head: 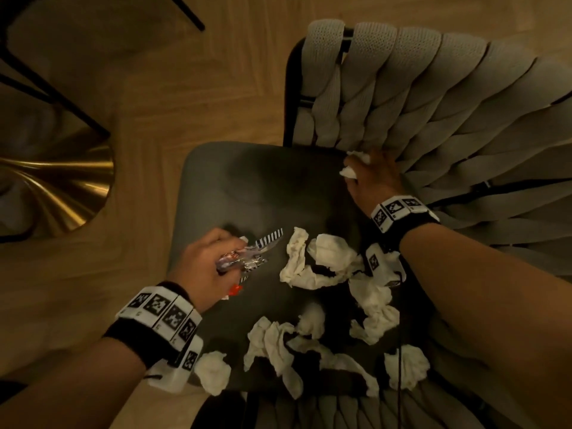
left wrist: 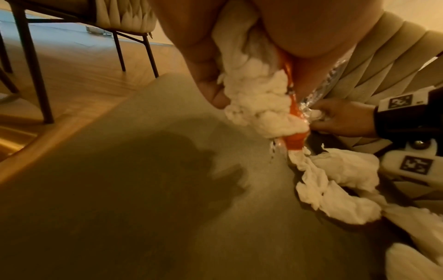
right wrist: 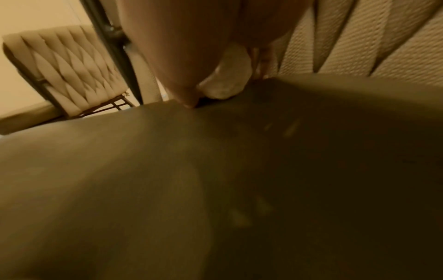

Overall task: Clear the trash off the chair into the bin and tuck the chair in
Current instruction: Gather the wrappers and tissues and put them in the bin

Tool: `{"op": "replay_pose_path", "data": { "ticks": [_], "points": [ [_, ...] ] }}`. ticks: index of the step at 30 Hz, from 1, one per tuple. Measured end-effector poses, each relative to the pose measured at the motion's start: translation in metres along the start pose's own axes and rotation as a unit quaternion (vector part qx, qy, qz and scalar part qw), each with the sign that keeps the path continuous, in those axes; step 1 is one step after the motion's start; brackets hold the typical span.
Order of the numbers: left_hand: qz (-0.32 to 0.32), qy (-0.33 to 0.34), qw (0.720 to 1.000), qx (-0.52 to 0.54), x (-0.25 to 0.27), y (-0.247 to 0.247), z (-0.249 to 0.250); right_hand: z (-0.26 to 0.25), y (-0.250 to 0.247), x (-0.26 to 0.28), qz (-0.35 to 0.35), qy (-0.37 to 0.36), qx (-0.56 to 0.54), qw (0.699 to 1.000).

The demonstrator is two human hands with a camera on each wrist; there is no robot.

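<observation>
A dark chair seat [head: 263, 181] with a woven pale backrest [head: 433, 97] carries several crumpled white tissues [head: 328, 258]. My left hand [head: 207, 261] hovers over the seat's left side and grips a bunch of trash: shiny striped wrappers [head: 250, 252], an orange scrap [left wrist: 296, 140] and a white tissue wad [left wrist: 258, 102]. My right hand [head: 371, 178] is at the back of the seat against the backrest, its fingers curled round a crumpled tissue [head: 353, 168]; the right wrist view shows that tissue [right wrist: 227, 83] touching the seat. No bin is in view.
A brass cone-shaped table base [head: 58, 187] with black legs [head: 52, 91] stands on the wooden floor [head: 185, 88] to the left. A second woven chair [right wrist: 67, 75] stands behind. More tissues [head: 278, 345] lie along the seat's near edge.
</observation>
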State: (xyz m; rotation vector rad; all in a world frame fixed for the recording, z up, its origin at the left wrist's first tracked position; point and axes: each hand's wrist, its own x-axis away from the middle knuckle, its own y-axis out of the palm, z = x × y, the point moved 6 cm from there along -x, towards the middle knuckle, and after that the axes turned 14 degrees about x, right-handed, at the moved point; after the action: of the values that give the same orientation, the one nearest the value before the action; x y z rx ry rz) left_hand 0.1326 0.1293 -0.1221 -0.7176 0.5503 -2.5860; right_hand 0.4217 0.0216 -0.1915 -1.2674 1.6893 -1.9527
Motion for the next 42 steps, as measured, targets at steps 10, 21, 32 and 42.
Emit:
{"op": "replay_pose_path", "data": {
  "ticks": [10,21,32,42],
  "points": [
    [-0.004,-0.058,0.998,0.005,0.059,-0.004,-0.026,-0.060,-0.010,0.117,-0.026,-0.165,0.012,0.986],
    [-0.230,-0.037,0.968,-0.094,0.114,0.017,-0.033,-0.063,0.038,0.118,-0.148,-0.109,0.030,0.983],
    [-0.468,0.040,0.805,-0.362,0.142,0.098,-0.086,0.000,0.030,0.200,-0.164,-0.032,0.027,0.986],
    [-0.378,0.083,0.874,-0.294,0.127,0.082,-0.074,-0.016,0.081,0.179,-0.253,-0.007,0.078,0.964]
  ]
}}
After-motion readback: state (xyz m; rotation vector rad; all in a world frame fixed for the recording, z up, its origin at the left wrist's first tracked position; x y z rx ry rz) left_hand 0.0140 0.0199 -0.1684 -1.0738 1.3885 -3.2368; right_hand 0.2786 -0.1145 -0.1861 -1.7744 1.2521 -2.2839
